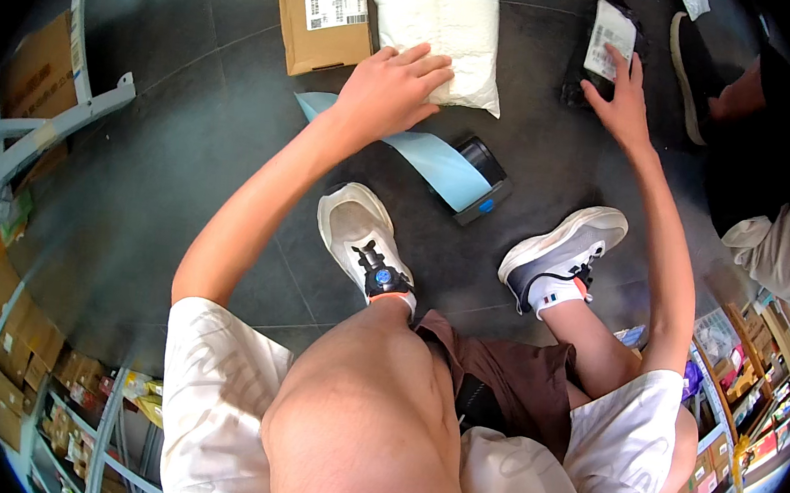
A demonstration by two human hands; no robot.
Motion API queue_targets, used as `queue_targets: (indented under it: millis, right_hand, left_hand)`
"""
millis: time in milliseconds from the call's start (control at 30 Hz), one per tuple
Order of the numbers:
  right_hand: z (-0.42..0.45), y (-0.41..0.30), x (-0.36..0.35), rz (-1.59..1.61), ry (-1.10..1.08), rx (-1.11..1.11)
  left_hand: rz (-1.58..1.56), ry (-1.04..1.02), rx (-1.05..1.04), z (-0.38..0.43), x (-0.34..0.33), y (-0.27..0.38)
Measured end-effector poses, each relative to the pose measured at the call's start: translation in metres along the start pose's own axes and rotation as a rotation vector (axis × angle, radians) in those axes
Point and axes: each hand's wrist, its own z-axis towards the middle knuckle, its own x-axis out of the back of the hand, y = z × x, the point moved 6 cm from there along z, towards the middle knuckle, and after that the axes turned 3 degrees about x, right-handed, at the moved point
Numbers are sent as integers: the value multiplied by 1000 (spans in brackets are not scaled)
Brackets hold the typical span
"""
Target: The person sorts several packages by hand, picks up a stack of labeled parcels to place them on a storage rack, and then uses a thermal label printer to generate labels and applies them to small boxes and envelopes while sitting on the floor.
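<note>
My left hand [396, 86] lies spread over the lower left part of a white plastic mailer bag [443, 22], with nothing gripped. Beside that bag, partly under its left edge or against it, is a brown cardboard box [324, 50] with a printed label. My right hand [622, 101] rests its thumb and fingertips, spread apart, on a black plastic parcel [578, 90] bearing a white label [612, 33]. Below my left hand, a pale blue paper strip [437, 166] curls out of a small black label printer [481, 159] on the floor.
Another person's dark shoe [695, 82] and leg are close to the right of the black parcel. Metal shelving [60, 122] with cartons stands at left, and stocked shelves [719, 402] are at lower right. My shoes [360, 236] flank the printer on dark floor tiles [233, 162].
</note>
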Motion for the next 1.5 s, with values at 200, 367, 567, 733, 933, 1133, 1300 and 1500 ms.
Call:
queue_targets:
  millis: [200, 367, 567, 733, 933, 1133, 1300, 1500]
  right_hand:
    - [-9, -78, -20, 120, -36, 205]
    - [18, -125, -32, 217, 36, 196]
    - [6, -163, -5, -105, 33, 255]
    - [-56, -194, 3, 196, -371, 738]
    - [-100, -193, -17, 106, -476, 938]
    - [-107, -177, -21, 205, -623, 880]
    - [-104, -177, -16, 251, -488, 736]
    - [-106, -175, -27, 255, -526, 700]
  left_hand:
    - [72, 93, 48, -6, 7, -25]
    - [26, 111, 24, 1, 18, -32]
    - [-228, 322, 204, -23, 31, -22]
    - [-552, 194, 475, -38, 6, 10]
    - [-560, 126, 217, -49, -30, 46]
    - [-552, 78, 225, -62, -53, 35]
    - [-523, 86, 208, -64, -47, 28]
    - [-446, 94, 264, -66, -47, 34]
